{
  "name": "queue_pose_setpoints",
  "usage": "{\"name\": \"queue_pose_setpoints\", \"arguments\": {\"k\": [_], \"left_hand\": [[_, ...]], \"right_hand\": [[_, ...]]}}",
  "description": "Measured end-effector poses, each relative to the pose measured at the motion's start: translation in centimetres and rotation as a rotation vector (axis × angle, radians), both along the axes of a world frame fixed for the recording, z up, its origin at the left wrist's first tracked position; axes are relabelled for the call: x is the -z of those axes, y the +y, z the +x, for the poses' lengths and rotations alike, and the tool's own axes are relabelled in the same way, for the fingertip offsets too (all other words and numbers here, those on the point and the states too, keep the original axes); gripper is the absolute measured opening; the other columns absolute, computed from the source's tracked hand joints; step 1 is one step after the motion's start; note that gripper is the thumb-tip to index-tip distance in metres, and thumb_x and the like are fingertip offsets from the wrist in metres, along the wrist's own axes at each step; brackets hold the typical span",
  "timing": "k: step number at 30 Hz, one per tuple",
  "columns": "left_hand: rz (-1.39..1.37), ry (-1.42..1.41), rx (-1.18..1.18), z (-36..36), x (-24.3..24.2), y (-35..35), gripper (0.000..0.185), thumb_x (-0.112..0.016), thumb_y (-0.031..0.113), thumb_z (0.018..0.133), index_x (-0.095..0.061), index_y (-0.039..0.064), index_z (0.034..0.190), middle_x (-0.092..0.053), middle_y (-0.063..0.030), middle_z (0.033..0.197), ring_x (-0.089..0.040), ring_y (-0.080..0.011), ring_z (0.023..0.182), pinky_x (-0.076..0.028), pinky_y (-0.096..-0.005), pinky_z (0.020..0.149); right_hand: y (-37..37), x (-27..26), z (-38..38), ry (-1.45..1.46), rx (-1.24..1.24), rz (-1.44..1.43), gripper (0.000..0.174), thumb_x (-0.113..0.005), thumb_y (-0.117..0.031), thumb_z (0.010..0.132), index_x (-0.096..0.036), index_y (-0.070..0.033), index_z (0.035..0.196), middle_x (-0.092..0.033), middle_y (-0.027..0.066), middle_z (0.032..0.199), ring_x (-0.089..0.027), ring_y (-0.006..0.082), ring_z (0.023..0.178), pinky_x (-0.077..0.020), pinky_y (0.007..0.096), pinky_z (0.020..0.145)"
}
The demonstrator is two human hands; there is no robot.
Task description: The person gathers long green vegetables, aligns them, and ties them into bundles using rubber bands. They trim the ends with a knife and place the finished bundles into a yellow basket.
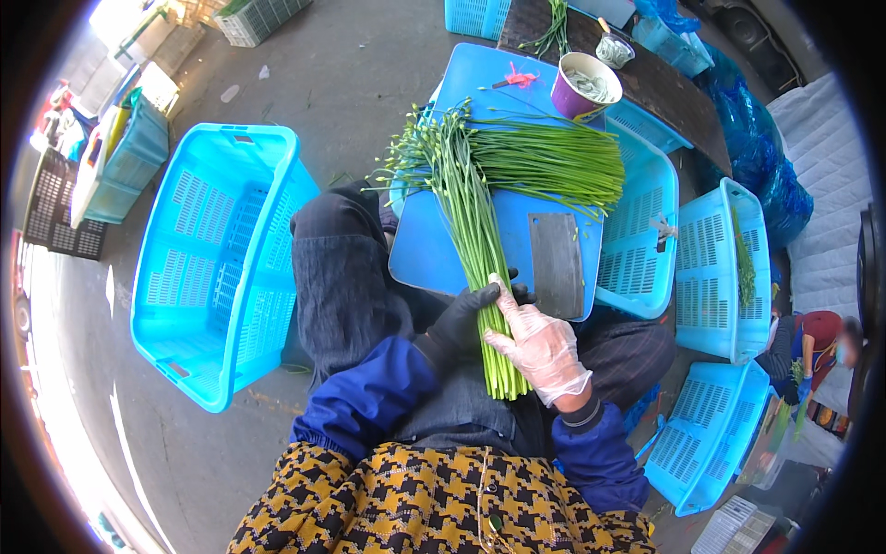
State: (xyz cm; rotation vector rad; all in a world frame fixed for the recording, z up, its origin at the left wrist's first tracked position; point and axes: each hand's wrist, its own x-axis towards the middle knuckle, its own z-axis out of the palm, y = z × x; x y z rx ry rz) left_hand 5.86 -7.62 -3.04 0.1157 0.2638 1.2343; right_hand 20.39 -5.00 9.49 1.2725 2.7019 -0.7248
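A bunch of budded garlic chive stems [476, 235] slants from the blue board [426, 242] down over my lap, cut ends towards me. My left hand [460, 320], in a black glove, grips the bunch from its left side, with dark fingertips showing beyond the stems. On the right side, my right hand [540, 343], under a clear plastic glove, lies against the stems with thumb and forefinger apart. A second pile of chive stems [554, 161] rests crosswise on the board, partly under the held bunch's budded end. Right of the bunch lies a flat cleaver blade [556, 263].
A purple tub [578, 97] of pale bands stands at the board's far right corner, near a pink tie [519, 77]. Turquoise crates stand left [225, 263] and right [723, 270]. A dark wooden plank [651, 83] runs behind. Another person [810, 346] works at far right.
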Motion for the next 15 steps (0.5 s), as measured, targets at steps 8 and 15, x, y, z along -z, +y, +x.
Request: {"name": "queue_pose_setpoints", "arguments": {"k": [8,15], "left_hand": [[-0.043,-0.093,0.044,-0.5,-0.7,0.1,0.047,-0.064,0.015,0.095,-0.052,0.003,0.139,-0.065,-0.0166,0.126,-0.066,-0.0297,0.114,-0.054,-0.0456,0.1],[-0.057,-0.141,-0.01,-0.2,-0.6,0.2,0.052,-0.067,0.012,0.093,-0.048,0.003,0.141,-0.067,-0.0161,0.123,-0.063,-0.032,0.119,-0.052,-0.049,0.104]], "right_hand": [[0.1,1.2,1.8,0.264,0.151,-0.1,0.084,-0.07,-0.037,0.092,-0.027,-0.01,0.159,-0.071,0.0256,0.096,-0.07,0.0418,0.082,-0.0554,0.0473,0.071],[-2.5,0.3,-0.1,0.124,-0.011,0.192,0.068,-0.071,-0.031,0.091,-0.047,0.0,0.147,-0.065,0.0225,0.13,-0.07,0.0321,0.105,-0.0581,0.0389,0.085]]}}
